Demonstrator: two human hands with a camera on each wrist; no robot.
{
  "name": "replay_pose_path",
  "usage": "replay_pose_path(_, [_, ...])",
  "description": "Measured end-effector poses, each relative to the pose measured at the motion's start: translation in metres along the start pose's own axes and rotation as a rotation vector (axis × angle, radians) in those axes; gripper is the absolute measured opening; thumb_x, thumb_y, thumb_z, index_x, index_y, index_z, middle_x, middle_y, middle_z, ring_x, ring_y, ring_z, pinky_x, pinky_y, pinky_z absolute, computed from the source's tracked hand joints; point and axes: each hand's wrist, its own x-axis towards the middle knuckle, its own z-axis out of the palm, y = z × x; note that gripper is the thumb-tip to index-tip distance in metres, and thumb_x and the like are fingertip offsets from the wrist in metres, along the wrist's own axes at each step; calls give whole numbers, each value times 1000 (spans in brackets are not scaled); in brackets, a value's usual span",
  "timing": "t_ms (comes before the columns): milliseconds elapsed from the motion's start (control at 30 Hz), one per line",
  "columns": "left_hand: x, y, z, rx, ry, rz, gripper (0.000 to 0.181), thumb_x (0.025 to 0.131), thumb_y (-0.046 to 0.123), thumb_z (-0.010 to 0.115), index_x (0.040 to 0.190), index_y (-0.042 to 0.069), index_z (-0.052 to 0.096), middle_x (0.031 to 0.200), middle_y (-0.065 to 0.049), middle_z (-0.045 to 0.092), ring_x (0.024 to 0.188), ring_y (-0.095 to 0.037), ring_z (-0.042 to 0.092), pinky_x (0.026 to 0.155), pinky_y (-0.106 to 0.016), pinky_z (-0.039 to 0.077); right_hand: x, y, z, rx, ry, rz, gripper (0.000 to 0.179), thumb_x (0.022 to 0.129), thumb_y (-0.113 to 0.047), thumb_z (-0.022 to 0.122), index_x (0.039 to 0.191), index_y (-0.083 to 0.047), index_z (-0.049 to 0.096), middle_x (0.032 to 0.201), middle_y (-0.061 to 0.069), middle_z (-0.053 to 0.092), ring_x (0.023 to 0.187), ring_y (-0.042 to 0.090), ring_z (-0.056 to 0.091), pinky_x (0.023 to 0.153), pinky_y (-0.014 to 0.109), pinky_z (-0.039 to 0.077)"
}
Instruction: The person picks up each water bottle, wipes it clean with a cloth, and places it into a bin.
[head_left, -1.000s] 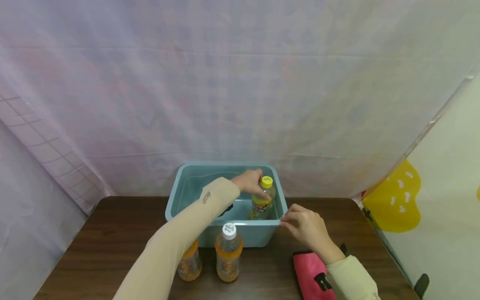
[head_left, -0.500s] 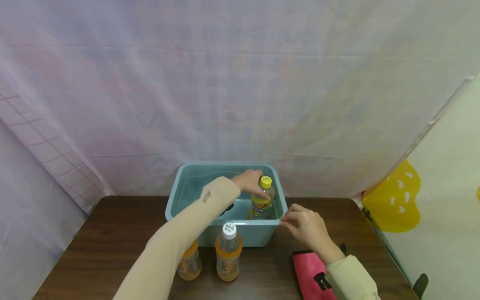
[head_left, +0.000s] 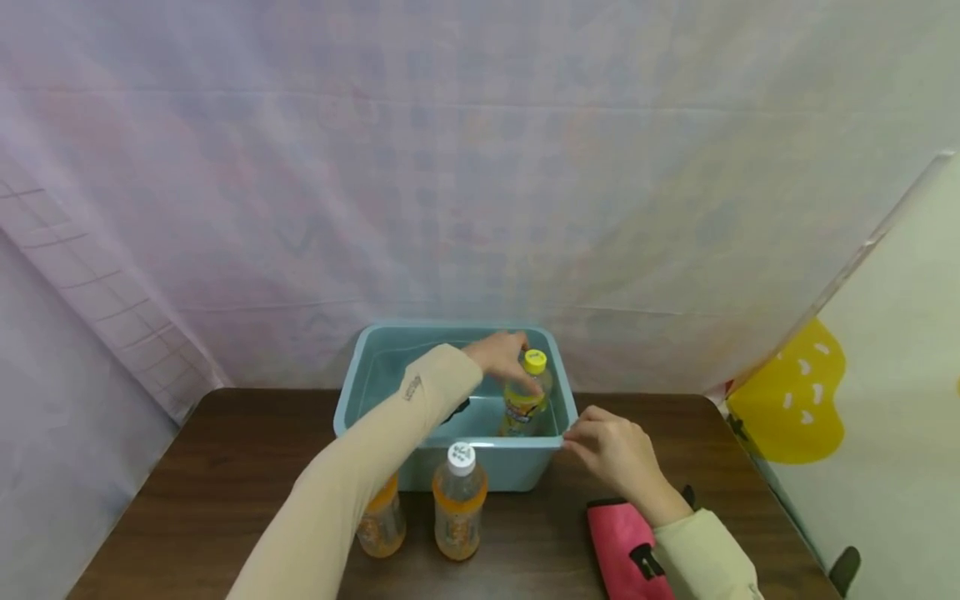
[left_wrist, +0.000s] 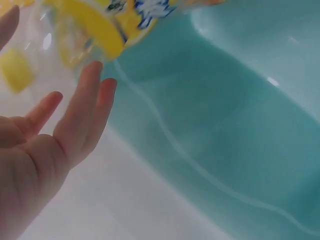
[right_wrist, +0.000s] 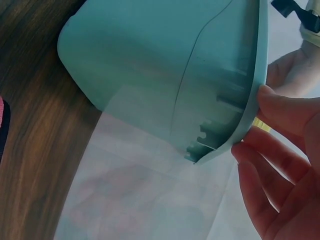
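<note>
In the head view, a yellow-capped drink bottle (head_left: 522, 417) stands inside the light blue plastic tub (head_left: 480, 467), by its right end. My left hand (head_left: 504, 357) is around the bottle's upper part, thumb on the near side. In the left wrist view its fingers (left_wrist: 82, 107) are loosely extended, with the clear shoulder of the bottle (left_wrist: 95, 30) between them and the thumb; whether they touch it is hard to tell. My right hand (head_left: 611, 448) pinches the tub's near right corner. In the right wrist view, thumb and fingertips meet at the tub's rim (right_wrist: 257, 82).
Two bottles with orange labels stand before the tub: a white-capped bottle (head_left: 460, 512) and another bottle (head_left: 382, 525), partly behind my left sleeve. A pink pouch (head_left: 622, 546) lies under my right forearm on the dark wooden table (head_left: 187, 500). A pale curtain (head_left: 450, 183) hangs behind.
My left hand has shifted up very slightly at the yellow-capped bottle, and its fingers seem looser. The right hand stays at the tub's corner.
</note>
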Motion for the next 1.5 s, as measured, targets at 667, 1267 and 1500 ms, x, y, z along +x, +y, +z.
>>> replay_pose_path(667, [-137, 13, -53, -71, 296, 221, 53, 79, 37, 68, 122, 12, 49, 124, -3, 47, 112, -19, 46, 92, -35, 41, 4, 10, -2, -23, 18, 8, 15, 60, -15, 82, 70, -17, 72, 72, -9, 59, 56, 12, 58, 42, 26, 39])
replay_pose_path(1267, [-178, -19, 26, -117, 214, 164, 51, 83, 28, 65, 124, 4, 48, 124, -13, 50, 103, -26, 54, 80, -36, 47, 2, 17, -5, -10, 29, 0, 15, 60, -13, 82, 70, -15, 71, 71, -9, 59, 54, 10, 56, 43, 26, 40])
replay_pose_path(1500, [-172, -23, 42, -62, 217, 163, 48, 82, 21, 67, 122, 2, 49, 119, -14, 52, 98, -25, 55, 80, -37, 48, 1, 17, -4, -17, 43, -6, 16, 59, -13, 82, 70, -16, 71, 71, -9, 58, 54, 11, 56, 43, 27, 40])
